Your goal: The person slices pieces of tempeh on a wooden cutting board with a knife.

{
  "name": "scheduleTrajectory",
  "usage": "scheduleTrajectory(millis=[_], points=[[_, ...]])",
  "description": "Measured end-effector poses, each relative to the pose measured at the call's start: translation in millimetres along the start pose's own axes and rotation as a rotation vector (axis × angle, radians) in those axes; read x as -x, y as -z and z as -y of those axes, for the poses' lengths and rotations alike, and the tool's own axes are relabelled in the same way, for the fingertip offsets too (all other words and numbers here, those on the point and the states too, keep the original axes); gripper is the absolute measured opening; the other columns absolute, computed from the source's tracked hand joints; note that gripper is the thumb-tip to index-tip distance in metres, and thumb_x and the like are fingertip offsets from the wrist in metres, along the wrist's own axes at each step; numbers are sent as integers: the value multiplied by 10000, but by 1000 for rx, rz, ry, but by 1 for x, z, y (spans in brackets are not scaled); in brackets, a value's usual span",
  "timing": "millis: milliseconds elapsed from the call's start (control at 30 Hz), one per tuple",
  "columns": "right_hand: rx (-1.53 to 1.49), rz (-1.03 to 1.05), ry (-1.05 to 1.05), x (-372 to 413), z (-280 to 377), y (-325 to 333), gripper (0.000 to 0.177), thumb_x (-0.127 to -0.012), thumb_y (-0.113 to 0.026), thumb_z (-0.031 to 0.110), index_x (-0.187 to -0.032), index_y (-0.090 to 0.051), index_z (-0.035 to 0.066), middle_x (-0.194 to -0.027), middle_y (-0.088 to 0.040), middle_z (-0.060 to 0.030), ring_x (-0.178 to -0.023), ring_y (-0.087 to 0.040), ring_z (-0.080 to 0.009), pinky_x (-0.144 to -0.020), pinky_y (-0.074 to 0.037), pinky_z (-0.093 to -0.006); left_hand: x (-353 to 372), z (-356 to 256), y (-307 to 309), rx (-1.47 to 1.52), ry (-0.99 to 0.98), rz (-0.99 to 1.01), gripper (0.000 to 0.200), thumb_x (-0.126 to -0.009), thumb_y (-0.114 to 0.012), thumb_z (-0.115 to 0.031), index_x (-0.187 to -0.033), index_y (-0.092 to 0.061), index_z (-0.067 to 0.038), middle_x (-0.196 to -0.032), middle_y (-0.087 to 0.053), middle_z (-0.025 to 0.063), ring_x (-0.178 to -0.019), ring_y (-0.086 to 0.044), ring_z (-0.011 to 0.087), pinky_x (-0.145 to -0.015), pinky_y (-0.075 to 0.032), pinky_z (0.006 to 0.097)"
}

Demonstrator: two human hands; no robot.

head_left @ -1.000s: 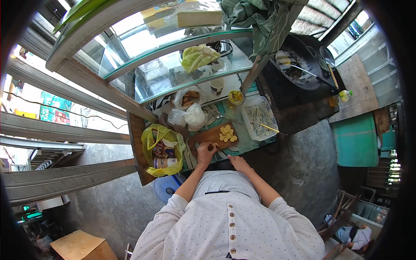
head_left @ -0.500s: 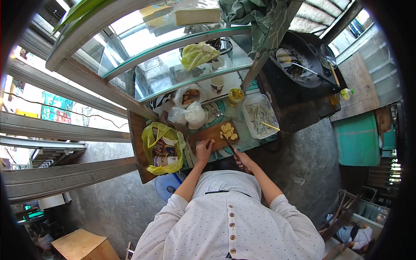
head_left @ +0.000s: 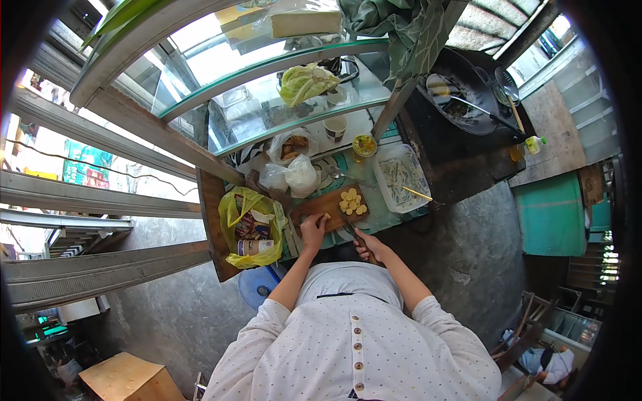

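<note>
A wooden cutting board (head_left: 332,221) lies on the counter, with several pale yellow slices (head_left: 352,201) grouped at its right end. At the board's left part, my left hand (head_left: 313,230) has its fingers closed on a small pale yellow piece (head_left: 326,217), mostly covered by the fingertips. My right hand (head_left: 368,246) is wrapped round the handle of a knife (head_left: 350,226), near the board's front right edge. The knife's blade points up and left over the board, just below the slices.
Left of the board stands a yellow plastic bag (head_left: 231,220) holding packets. Behind it lie white bags (head_left: 302,176). A container of pale strips (head_left: 402,179) and a yellow-topped jar (head_left: 364,146) stand to the right. Farther right is a large wok (head_left: 468,100).
My right hand and the knife have shifted slightly left, with the blade now farther left. My left hand has barely moved.
</note>
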State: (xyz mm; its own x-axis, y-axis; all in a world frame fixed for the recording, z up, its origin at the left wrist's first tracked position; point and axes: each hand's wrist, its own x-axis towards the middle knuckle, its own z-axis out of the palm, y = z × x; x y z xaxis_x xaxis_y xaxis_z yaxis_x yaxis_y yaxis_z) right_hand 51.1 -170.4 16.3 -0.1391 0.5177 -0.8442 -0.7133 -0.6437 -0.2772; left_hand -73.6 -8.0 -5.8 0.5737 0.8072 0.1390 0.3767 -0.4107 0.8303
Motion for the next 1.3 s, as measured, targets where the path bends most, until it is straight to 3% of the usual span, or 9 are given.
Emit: scheduleTrajectory(millis=[200, 300, 367, 400, 467, 567, 1000, 1167, 1300], points=[[254, -177, 116, 3, -6, -18, 446, -891, -368, 523, -703, -411, 121, -488, -290, 54, -381, -247, -70, -377, -263, -239, 1, -1, 2, 3, 16, 6, 161, -741, -663, -119, -840, -660, 8, -702, -618, 156, -578, -584, 240, -559, -456, 318], [486, -302, 292, -3, -16, -22, 446, -901, -375, 469, -744, -473, 63, -505, -405, -8, -404, -368, -108, -419, -350, -264, 0, -1, 1, 6, 76, 15, 158, -739, -662, -118, -846, -664, -2, -717, -622, 161, -597, -593, 250, -575, -459, 324], [880, -497, 547, -6, -22, -22, 443, -903, -371, 420, -816, -523, 13, -613, -550, -126, -524, -532, -250, -532, -436, -353, 0, -2, 1, -15, 137, 25, 160, -736, -663, -123, -850, -669, -11, -735, -627, 166, -617, -601, 258, -590, -462, 326], [879, -498, 546, -4, -22, -24, 443, -903, -371, 420, -816, -523, 13, -613, -550, -126, -524, -532, -250, -532, -436, -353, 0, -2, 1, -14, 137, 26, 160, -736, -663, -123, -850, -669, -11, -735, -627, 166, -617, -601, 258, -590, -462, 326], [1057, -604, 535, 0, -22, -31, 451, -907, -345, 399, -946, -548, -1, -815, -604, -231, -762, -576, -407, -705, -449, -445, 0, -3, 1, -18, 148, 28, 164, -734, -664, -129, -848, -671, -12, -743, -630, 169, -631, -604, 264, -596, -465, 325], [1111, -652, 436, 18, -10, -50, 467, -911, -315, 393, -1028, -549, 7, -921, -585, -268, -884, -530, -461, -774, -421, -503, 0, -7, 4, -11, 114, 1, 150, -735, -654, -103, -836, -666, 7, -722, -619, 167, -606, -597, 270, -587, -468, 333], [1217, -650, 384, 18, -4, -56, 475, -919, -291, 400, -1050, -544, 20, -902, -588, -276, -865, -550, -452, -764, -437, -507, 0, -2, 2, -4, 151, 4, 160, -722, -665, -118, -831, -671, -1, -738, -632, 168, -618, -603, 269, -594, -467, 326], [1236, -652, 404, 17, -3, -57, 465, -921, -292, 400, -1019, -540, 19, -860, -595, -270, -823, -563, -448, -732, -446, -508, 2, 4, 3, -28, 3, 45, 189, -690, -655, -57, -855, -645, 34, -772, -625, 174, -627, -607, 275, -598, -475, 332], [1254, -646, 412, 14, -4, -56, 461, -921, -290, 398, -1005, -539, 19, -837, -597, -267, -803, -567, -447, -713, -451, -508, 0, 4, 5, -8, 46, 87, 211, -671, -643, -29, -867, -631, 48, -792, -616, 179, -659, -607, 286, -615, -477, 340]])
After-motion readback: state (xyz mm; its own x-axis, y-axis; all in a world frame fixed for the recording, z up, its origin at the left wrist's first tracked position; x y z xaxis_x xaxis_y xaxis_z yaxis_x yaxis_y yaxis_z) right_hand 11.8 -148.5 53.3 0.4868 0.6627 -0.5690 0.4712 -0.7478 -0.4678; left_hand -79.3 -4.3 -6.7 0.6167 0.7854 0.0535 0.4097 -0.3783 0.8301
